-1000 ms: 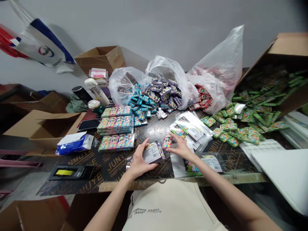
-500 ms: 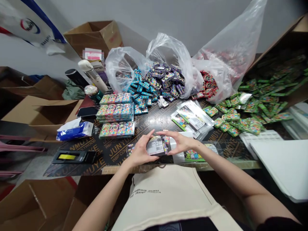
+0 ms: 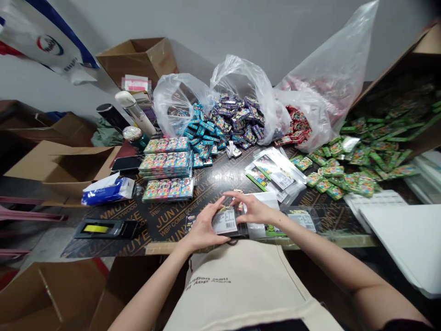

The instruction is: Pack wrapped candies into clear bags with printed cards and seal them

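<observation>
My left hand [image 3: 203,227] grips a clear plastic pouch [image 3: 224,221] with a white barcode label, holding it just above the near edge of the dark table [image 3: 161,220]. My right hand [image 3: 253,209] pinches the pouch's right end, where small colourful packets show between the fingers. Both hands are closed on the pouch. More flat pouches [image 3: 275,172] lie just beyond my right hand, and one with green print [image 3: 296,223] lies under my right wrist.
Stacked filled packs [image 3: 167,170] sit to the left. Three plastic bags hold blue [image 3: 200,131], purple [image 3: 237,122] and red packets [image 3: 296,131]. Green packets [image 3: 347,168] spill from a cardboard box at right. A tissue pack [image 3: 106,191], bottles [image 3: 134,115] and open cartons [image 3: 65,168] stand left.
My right hand brought a small packet from the table to the pouch's right end. Both hands then drew the pouch closer to the table's near edge.
</observation>
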Motion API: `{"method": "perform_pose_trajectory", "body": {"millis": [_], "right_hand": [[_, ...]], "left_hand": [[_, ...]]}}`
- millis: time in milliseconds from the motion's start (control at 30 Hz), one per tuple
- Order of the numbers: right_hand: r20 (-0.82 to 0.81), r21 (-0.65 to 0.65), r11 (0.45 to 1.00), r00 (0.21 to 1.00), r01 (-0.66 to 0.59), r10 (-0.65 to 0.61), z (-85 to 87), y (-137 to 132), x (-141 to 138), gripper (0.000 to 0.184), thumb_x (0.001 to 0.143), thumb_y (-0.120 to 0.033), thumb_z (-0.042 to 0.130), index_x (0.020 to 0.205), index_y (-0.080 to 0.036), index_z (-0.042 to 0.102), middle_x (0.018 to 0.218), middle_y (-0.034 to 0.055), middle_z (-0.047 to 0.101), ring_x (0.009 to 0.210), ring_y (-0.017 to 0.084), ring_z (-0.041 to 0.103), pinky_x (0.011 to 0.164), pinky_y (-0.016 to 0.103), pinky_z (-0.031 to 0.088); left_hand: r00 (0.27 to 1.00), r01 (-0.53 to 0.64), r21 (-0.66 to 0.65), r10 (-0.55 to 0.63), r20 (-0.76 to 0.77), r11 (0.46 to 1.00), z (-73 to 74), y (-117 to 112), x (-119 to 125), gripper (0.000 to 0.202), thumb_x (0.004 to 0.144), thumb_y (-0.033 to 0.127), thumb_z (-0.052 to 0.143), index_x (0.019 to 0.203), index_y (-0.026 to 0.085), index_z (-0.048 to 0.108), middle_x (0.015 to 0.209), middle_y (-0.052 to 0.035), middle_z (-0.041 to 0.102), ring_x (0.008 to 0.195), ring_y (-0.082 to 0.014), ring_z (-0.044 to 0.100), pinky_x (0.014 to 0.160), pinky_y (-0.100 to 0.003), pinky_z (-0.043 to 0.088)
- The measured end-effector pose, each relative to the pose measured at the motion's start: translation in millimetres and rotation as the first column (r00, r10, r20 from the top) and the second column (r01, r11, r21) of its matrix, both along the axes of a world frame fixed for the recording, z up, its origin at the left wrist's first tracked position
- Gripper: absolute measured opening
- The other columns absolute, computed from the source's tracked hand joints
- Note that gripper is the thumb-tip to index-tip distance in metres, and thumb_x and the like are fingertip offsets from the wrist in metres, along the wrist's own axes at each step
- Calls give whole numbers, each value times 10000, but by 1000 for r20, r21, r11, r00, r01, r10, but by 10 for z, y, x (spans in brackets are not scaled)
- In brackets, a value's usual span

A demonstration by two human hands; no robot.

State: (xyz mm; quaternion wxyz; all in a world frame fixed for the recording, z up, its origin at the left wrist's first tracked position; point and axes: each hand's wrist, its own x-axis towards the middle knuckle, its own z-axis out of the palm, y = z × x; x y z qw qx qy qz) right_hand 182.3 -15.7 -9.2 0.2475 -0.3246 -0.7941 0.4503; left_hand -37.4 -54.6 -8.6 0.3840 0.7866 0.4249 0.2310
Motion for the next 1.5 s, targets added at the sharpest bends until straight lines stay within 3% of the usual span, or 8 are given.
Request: {"method": "perform_pose_trajectory", "body": {"millis": [333, 467, 800, 967, 1100, 1200, 1333, 1500], "right_hand": [[316, 360, 876, 842, 321, -438, -618, 109, 152, 832, 566, -385, 692, 1315, -246, 356, 1235, 110, 494, 1195, 333, 381, 1008, 550, 115], [127, 410, 795, 835, 447, -535, -445, 20, 135, 764, 635, -322, 638, 1322, -221, 318, 1250, 105, 483, 1126, 285, 449, 992, 470, 195], [145, 246, 969, 988, 20, -57, -116, -35, 247, 880, 651, -372, 699, 1374, -218, 221, 1353, 116, 396, 1193, 248, 411, 977, 387, 287], [49, 314, 869, 908, 382, -417, -94, -147, 207, 871, 694, -470, 651, 1386, -250, 169, 1340, 113, 420, 1264, 257, 332, 1059, 489, 57], [83, 323, 878, 914, 353, -398, -121, -217, 195, 596, 843, -401, 477, 1366, -295, 213, 1357, 63, 407, 1221, 201, 402, 1074, 463, 33], [93, 388, 709, 740, 589, -666, -182, -84, 681, 569, 807, -384, 513, 1324, -261, 309, 1339, 78, 417, 1254, 234, 344, 1061, 475, 100], [214, 511, 251, 161, 822, -963, -374, 155, 1795, 683, 680, -286, 573, 1313, -176, 340, 1363, 150, 341, 1284, 346, 216, 995, 563, 143], [447, 496, 400, 169, 771, -879, -628, 219, 2500, 706, 602, -272, 578, 1281, -264, 384, 1224, 102, 497, 1240, 372, 265, 941, 602, 165]], "left_hand": [[947, -290, 137, 305, -100, 947, -77, 112, -305, 1014, 549, 222, 722, 1386, 264, 152, 1150, -58, 519, 1058, -236, 499, 949, -402, 362], [939, -246, 204, 285, -191, 948, -98, 133, -224, 990, 550, 177, 692, 1385, 259, 167, 1127, -67, 515, 1018, -250, 482, 906, -416, 384], [981, -34, 212, 73, -181, 977, -38, 239, 108, 967, 556, 194, 682, 1382, 254, 184, 1149, -75, 503, 1024, -254, 464, 890, -408, 401], [961, -208, 276, 248, -120, 938, -51, 347, 229, 938, 601, 299, 692, 1383, 233, 178, 1142, -75, 521, 1022, -246, 494, 905, -398, 400], [958, -232, 301, 271, -93, 925, -110, 418, 382, 925, 624, 355, 673, 1388, 220, 169, 1112, -69, 540, 1021, -245, 514, 906, -385, 406], [942, -231, 293, 289, -171, 928, -189, 422, 413, 929, 621, 372, 664, 1389, 232, 160, 1083, -55, 553, 1007, -253, 518, 890, -390, 412], [909, -201, 245, 274, -313, 948, -332, 406, 337, 904, 631, 403, 639, 1387, 225, 175, 1047, -60, 556, 964, -259, 525, 845, -384, 428], [903, -145, 201, 213, -374, 969, -437, 359, 338, 885, 628, 389, 637, 1382, 239, 196, 992, -52, 562, 939, -257, 528, 823, -367, 426]]}}
